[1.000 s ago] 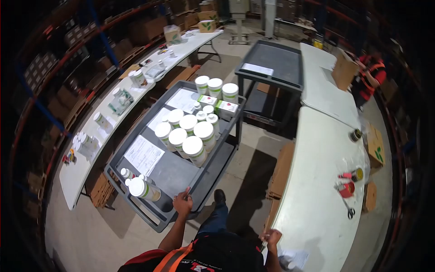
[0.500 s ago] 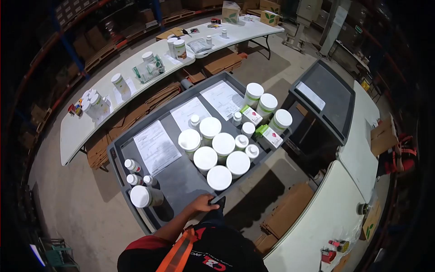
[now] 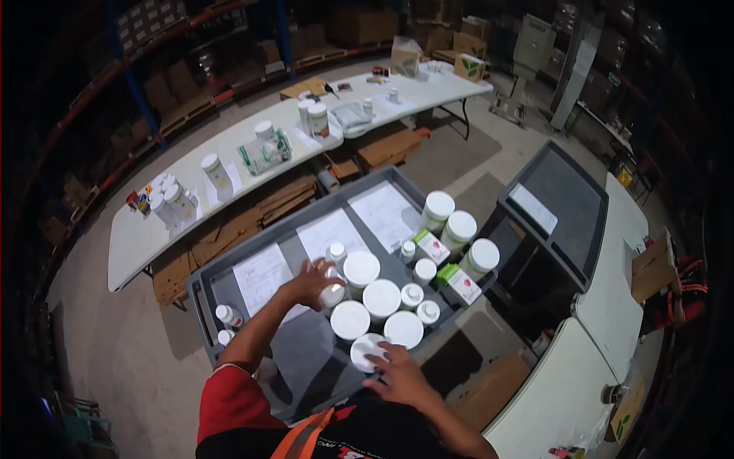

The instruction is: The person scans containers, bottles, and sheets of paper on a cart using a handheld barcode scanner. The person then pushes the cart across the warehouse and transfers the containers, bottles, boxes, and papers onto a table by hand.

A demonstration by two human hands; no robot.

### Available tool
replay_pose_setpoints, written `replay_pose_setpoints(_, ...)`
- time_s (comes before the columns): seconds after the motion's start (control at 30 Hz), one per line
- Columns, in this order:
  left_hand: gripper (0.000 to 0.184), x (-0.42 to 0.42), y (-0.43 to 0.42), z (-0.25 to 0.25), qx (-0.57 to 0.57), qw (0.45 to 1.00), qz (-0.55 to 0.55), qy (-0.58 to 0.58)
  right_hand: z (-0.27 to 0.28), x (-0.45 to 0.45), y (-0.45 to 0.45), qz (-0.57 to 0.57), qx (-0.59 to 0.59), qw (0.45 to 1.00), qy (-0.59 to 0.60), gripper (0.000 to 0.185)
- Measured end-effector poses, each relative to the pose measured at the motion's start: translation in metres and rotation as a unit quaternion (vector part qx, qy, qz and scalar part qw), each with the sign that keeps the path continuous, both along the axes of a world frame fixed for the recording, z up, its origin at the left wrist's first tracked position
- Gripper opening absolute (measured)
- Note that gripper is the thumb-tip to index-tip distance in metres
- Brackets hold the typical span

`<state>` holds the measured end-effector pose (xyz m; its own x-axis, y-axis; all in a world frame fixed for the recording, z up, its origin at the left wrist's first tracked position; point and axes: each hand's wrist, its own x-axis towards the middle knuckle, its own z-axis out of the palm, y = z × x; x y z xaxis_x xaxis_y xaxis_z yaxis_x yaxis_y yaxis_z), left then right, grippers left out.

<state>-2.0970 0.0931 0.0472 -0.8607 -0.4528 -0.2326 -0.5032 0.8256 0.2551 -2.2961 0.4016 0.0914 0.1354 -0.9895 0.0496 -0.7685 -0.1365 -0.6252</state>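
My left hand (image 3: 306, 284) reaches over a white-lidded tub (image 3: 332, 295) at the left of a tight group on the grey cart (image 3: 310, 382). Its fingers are spread and curved across the lid, hiding part of it. My right hand (image 3: 399, 373) is at the nearest white-lidded tub (image 3: 367, 352), fingers apart over the lid's right side. Between and behind them stand several more tubs (image 3: 381, 299). Small white bottles (image 3: 412, 295) stand along the group's right side. Neither tub looks lifted.
Printed sheets (image 3: 329, 229) lie along the cart's far side. Pink-and-white cartons (image 3: 460, 284) and more tubs (image 3: 461, 228) stand at its right end. Small bottles (image 3: 228, 314) sit at the left end. A second grey cart (image 3: 562, 206) stands right; a long white table (image 3: 252, 172) runs behind.
My left hand has left the cart's near edge and moved up and left to the tub. My right hand has come into view at the nearest tub. The camera view has tilted up.
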Motion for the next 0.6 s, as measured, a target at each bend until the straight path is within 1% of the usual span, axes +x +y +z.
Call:
replay_pose_setpoints(0.07,0.093,-0.007,-0.016,-0.023,0.067,0.997,-0.043,0.007,-0.008,0.015,-0.023,0.063,0.035,0.990,0.124,0.063)
replay_pose_setpoints(0.1,0.093,-0.009,-0.018,-0.033,0.109,0.992,-0.053,0.022,-0.020,0.021,-0.028,0.049,0.031,0.986,0.153,0.065)
replay_pose_setpoints(0.17,0.089,-0.019,0.001,-0.019,0.023,0.998,-0.048,-0.028,-0.041,0.032,-0.033,0.024,0.023,0.976,0.215,0.068)
replay_pose_setpoints(0.2,0.078,-0.016,0.003,-0.025,-0.016,0.998,-0.059,0.016,-0.046,0.035,-0.033,0.020,0.014,0.973,0.228,0.072)
replay_pose_setpoints(0.3,0.068,-0.016,0.008,-0.033,-0.042,0.995,-0.051,0.076,-0.046,0.040,-0.041,0.034,0.033,0.964,0.261,0.074)
replay_pose_setpoints(0.33,0.062,-0.016,0.010,-0.034,-0.059,0.993,-0.047,0.094,-0.049,0.040,-0.044,0.033,0.015,0.969,0.244,0.071)
replay_pose_setpoints(0.43,0.057,-0.018,0.013,-0.035,-0.063,0.994,-0.043,0.082,-0.062,0.040,-0.061,0.035,0.052,0.975,0.214,0.067)
replay_pose_setpoints(0.57,0.064,-0.022,0.017,-0.033,-0.075,0.995,-0.053,0.039,-0.053,0.041,-0.068,0.029,0.051,0.968,0.243,0.064)
replay_pose_setpoints(0.6,0.072,-0.022,0.016,-0.032,-0.037,0.997,-0.055,0.024,-0.051,0.041,-0.069,0.032,0.060,0.968,0.242,0.063)
